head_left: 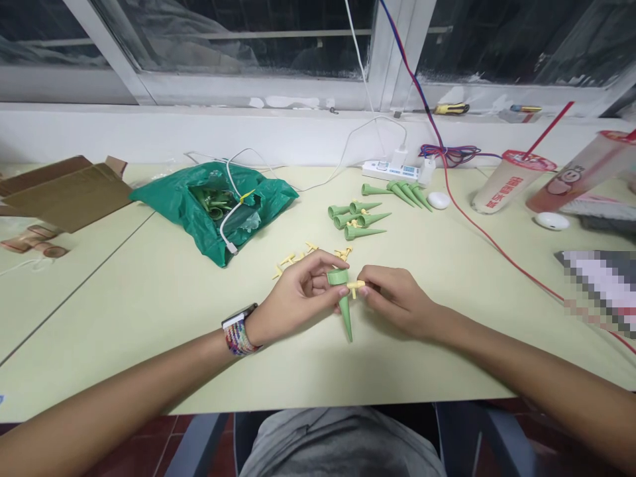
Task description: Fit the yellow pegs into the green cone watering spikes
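Observation:
My left hand (313, 285) is closed around a green plastic watering spike (345, 318), its wide ring end up and its tip pointing down. My right hand (397, 298) pinches a small yellow T-shaped valve (356, 285) at the spike's right side. The valve's inner end meets my left thumb and the spike; how far it sits in the spike is hidden. Behind my hands lie several loose yellow valves (288, 259). Farther back is a group of green spikes with yellow valves (365, 220). Several more spikes (407, 192) lie beyond them.
A green plastic bag (173, 192) holding more green parts lies back left, with a white cable (226, 232) across it. A cardboard box (74, 192) and wooden toy (34, 242) are far left. A power strip (390, 170), red cable (481, 235) and drink cups (511, 179) are rear right.

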The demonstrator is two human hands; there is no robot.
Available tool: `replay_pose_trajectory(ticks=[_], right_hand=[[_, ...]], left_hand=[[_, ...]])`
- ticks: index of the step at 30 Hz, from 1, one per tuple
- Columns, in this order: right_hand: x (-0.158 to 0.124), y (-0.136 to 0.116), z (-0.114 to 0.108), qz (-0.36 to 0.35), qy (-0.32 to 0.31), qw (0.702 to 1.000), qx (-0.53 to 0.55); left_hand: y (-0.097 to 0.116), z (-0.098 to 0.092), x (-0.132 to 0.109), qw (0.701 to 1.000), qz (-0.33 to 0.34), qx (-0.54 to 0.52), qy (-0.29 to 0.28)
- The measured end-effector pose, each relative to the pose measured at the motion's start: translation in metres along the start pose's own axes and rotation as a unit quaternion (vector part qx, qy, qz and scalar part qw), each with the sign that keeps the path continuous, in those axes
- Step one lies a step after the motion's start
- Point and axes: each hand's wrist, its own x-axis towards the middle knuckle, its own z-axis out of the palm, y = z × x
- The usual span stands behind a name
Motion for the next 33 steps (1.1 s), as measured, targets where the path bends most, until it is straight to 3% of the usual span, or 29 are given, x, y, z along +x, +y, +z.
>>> replay_pose_trajectory(ticks=[3, 9, 15, 17, 20, 23, 26, 30, 33], right_hand=[[0.001, -0.002, 0.001, 0.008, 0.005, 1.000, 0.014], [0.000, -0.008, 0.004, -0.025, 0.003, 1.000, -0.007], [0.004, -0.022, 0.007, 0.112, -0.007, 0.988, 0.103], [0.003, -0.025, 0.007, 0.128, -0.016, 0.985, 0.113], [0.000, -0.023, 0.004, 0.042, -0.014, 0.999, 0.015], [-0.003, -0.016, -0.001, -0.080, 0.000, 0.989, -0.125], [-0.003, -0.013, -0.002, -0.120, -0.006, 0.978, -0.173], [0.000, -0.020, -0.001, -0.007, -0.044, 0.999, -0.028], [0.001, -0.025, 0.001, 0.068, -0.061, 0.995, 0.043]], left_hand=[[0.000, 0.006, -0.001, 1.000, 0.015, -0.004, 0.021], [0.000, 0.010, -0.003, 0.999, -0.007, -0.032, -0.008], [0.005, 0.011, -0.006, 0.995, 0.025, 0.079, 0.052], [0.007, 0.011, -0.007, 0.993, 0.035, 0.098, 0.062], [0.009, 0.009, -0.007, 0.998, 0.026, 0.047, 0.028], [0.010, 0.007, -0.006, 1.000, 0.004, -0.007, -0.020], [0.011, 0.008, -0.007, 0.999, -0.015, -0.008, -0.030], [0.010, 0.011, -0.009, 0.998, 0.000, 0.068, 0.015], [0.010, 0.012, -0.009, 0.994, 0.012, 0.097, 0.041]])
